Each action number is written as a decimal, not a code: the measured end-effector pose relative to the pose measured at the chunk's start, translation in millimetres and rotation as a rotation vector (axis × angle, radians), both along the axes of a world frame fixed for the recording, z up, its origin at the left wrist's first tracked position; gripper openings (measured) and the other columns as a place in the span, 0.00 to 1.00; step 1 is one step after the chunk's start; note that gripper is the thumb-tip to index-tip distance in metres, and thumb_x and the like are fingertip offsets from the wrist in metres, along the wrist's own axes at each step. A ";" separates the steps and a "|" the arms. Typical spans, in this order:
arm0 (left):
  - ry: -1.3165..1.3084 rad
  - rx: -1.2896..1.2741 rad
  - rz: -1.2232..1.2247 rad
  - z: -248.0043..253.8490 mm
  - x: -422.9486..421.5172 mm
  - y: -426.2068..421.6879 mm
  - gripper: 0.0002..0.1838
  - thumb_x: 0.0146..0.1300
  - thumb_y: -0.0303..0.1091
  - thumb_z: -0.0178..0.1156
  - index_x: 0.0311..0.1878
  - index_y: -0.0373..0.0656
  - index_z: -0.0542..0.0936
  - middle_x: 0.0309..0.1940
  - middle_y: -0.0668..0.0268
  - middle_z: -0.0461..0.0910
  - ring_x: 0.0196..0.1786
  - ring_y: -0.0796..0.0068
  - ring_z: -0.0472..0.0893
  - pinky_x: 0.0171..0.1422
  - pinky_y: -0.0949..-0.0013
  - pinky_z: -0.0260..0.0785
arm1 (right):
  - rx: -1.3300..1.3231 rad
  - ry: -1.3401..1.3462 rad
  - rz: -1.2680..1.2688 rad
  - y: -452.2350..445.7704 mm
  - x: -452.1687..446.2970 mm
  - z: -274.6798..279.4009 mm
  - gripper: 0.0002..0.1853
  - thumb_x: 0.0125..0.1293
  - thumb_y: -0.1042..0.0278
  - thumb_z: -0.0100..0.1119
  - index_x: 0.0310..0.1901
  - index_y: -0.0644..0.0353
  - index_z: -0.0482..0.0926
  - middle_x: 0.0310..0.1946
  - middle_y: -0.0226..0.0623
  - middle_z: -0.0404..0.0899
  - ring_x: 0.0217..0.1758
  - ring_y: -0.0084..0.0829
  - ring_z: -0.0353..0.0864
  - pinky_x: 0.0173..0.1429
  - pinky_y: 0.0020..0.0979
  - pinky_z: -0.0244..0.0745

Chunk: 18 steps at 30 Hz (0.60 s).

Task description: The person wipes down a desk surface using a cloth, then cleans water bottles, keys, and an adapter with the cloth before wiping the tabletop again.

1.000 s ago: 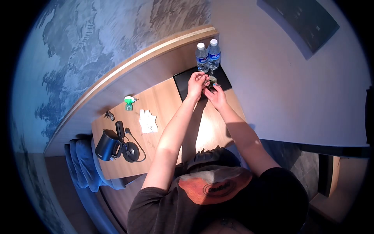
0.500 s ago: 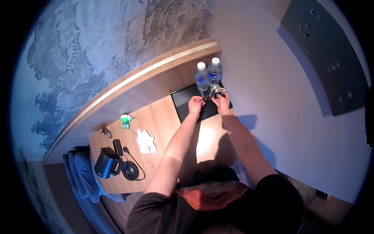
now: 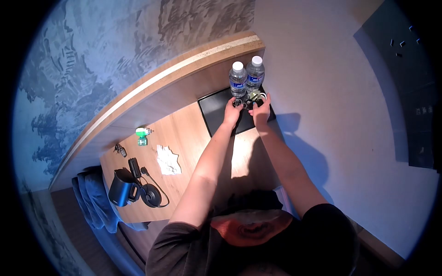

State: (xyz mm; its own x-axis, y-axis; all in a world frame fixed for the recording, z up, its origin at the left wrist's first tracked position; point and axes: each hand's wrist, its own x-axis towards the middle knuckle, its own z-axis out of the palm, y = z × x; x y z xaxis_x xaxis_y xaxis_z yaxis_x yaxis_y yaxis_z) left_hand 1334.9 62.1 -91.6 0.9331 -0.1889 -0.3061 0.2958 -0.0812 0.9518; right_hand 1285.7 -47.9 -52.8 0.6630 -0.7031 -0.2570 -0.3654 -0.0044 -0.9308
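Observation:
Over a black tray (image 3: 216, 112), my left hand (image 3: 231, 114) and my right hand (image 3: 261, 114) are close together, fingers closed. Between them is a small dark item with ring-like loops (image 3: 244, 105), its kind too small to make out. Both hands grip it, the left at the looped end and the right at a darker part. Just beyond stand two clear water bottles, one on the left (image 3: 238, 80) and one on the right (image 3: 255, 76), both upright with white caps. A pale, rounded object (image 3: 254, 95) sits behind my right fingers, partly hidden.
To the left on the wooden table (image 3: 189, 133) are a blue kettle (image 3: 120, 189), its black base with a cord (image 3: 150, 195), a crumpled white paper (image 3: 168, 161), a green-and-white bottle-like item (image 3: 142, 136) and a small dark cluster (image 3: 120, 150). A wall (image 3: 322, 83) rises on the right.
The camera view has shifted slightly. My hands have stayed together over the tray; the looped item has turned and bunched toward my left fingers.

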 end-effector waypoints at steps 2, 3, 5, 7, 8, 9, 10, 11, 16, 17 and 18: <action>-0.022 -0.019 0.006 13.6 -4.2 1.7 0.32 0.58 0.26 0.59 0.65 0.34 0.59 0.56 0.53 0.67 0.54 0.68 0.70 0.60 0.70 0.60 | 0.005 -0.048 -0.006 3.1 -4.5 12.5 0.37 0.56 0.85 0.50 0.67 0.54 0.50 0.59 0.45 0.65 0.27 0.33 0.81 0.30 0.25 0.78; 0.007 -0.047 0.005 16.9 -5.9 4.8 0.32 0.58 0.26 0.59 0.65 0.34 0.59 0.57 0.53 0.66 0.55 0.68 0.70 0.61 0.70 0.60 | -0.031 -0.046 -0.007 3.5 -6.2 8.7 0.37 0.55 0.85 0.50 0.67 0.54 0.51 0.60 0.45 0.64 0.27 0.32 0.81 0.30 0.26 0.78; 0.063 -0.105 0.008 24.9 -8.8 13.6 0.32 0.58 0.27 0.58 0.65 0.34 0.58 0.58 0.52 0.65 0.56 0.67 0.69 0.62 0.70 0.60 | -0.107 -0.046 -0.005 1.1 -10.5 3.2 0.36 0.55 0.84 0.51 0.66 0.54 0.54 0.60 0.45 0.63 0.26 0.32 0.81 0.31 0.26 0.78; 0.016 -0.068 0.038 16.8 -12.1 21.7 0.31 0.59 0.29 0.58 0.65 0.37 0.60 0.57 0.51 0.66 0.57 0.65 0.68 0.63 0.69 0.59 | -0.078 -0.027 0.006 -2.2 -14.8 -2.5 0.33 0.57 0.82 0.50 0.66 0.57 0.55 0.61 0.47 0.60 0.25 0.32 0.81 0.34 0.28 0.79; 0.007 -0.050 0.042 13.2 -12.5 27.1 0.31 0.59 0.30 0.59 0.65 0.38 0.60 0.57 0.51 0.67 0.57 0.65 0.68 0.63 0.69 0.59 | -0.099 -0.035 0.022 -2.6 -17.9 -5.1 0.33 0.57 0.81 0.50 0.65 0.58 0.55 0.61 0.48 0.60 0.25 0.32 0.81 0.34 0.28 0.79; -0.004 -0.031 0.053 10.4 -13.3 35.8 0.31 0.59 0.30 0.59 0.65 0.39 0.61 0.56 0.50 0.67 0.58 0.64 0.68 0.63 0.68 0.58 | -0.117 -0.044 0.045 -0.7 -19.6 -6.5 0.32 0.58 0.80 0.49 0.65 0.59 0.55 0.61 0.48 0.59 0.25 0.33 0.81 0.35 0.29 0.79; 0.002 0.022 0.084 27.6 -21.6 42.1 0.30 0.56 0.31 0.60 0.62 0.35 0.65 0.59 0.51 0.66 0.62 0.60 0.67 0.66 0.66 0.57 | -0.081 -0.074 0.059 4.4 -25.5 3.0 0.31 0.59 0.79 0.48 0.65 0.61 0.55 0.61 0.50 0.59 0.25 0.32 0.81 0.34 0.29 0.78; -0.021 0.000 0.090 22.2 -25.3 50.1 0.29 0.56 0.31 0.60 0.61 0.36 0.65 0.59 0.52 0.66 0.62 0.60 0.67 0.66 0.66 0.57 | -0.124 -0.149 0.041 10.4 -27.5 -1.1 0.31 0.60 0.82 0.47 0.66 0.62 0.55 0.59 0.49 0.62 0.22 0.31 0.80 0.23 0.25 0.77; -0.098 -0.067 0.128 29.7 -61.0 105.1 0.19 0.59 0.26 0.55 0.55 0.38 0.73 0.43 0.60 0.75 0.44 0.72 0.73 0.50 0.73 0.66 | -0.034 -0.311 0.215 55.8 -50.9 22.0 0.19 0.70 0.63 0.44 0.58 0.63 0.68 0.53 0.43 0.71 0.24 0.24 0.80 0.27 0.21 0.74; -0.093 -0.131 0.117 38.5 -72.3 117.9 0.16 0.60 0.24 0.53 0.52 0.37 0.75 0.38 0.62 0.77 0.38 0.75 0.73 0.45 0.75 0.66 | 0.027 -0.276 0.273 66.7 -52.9 19.1 0.19 0.70 0.62 0.43 0.56 0.63 0.71 0.48 0.41 0.74 0.23 0.24 0.79 0.26 0.21 0.73; -0.063 -0.147 0.119 41.2 -81.0 131.5 0.14 0.60 0.23 0.52 0.50 0.37 0.75 0.36 0.63 0.77 0.36 0.77 0.73 0.42 0.76 0.66 | 0.088 -0.240 0.327 76.8 -53.8 14.6 0.18 0.70 0.61 0.43 0.54 0.63 0.73 0.42 0.39 0.77 0.23 0.23 0.79 0.26 0.20 0.72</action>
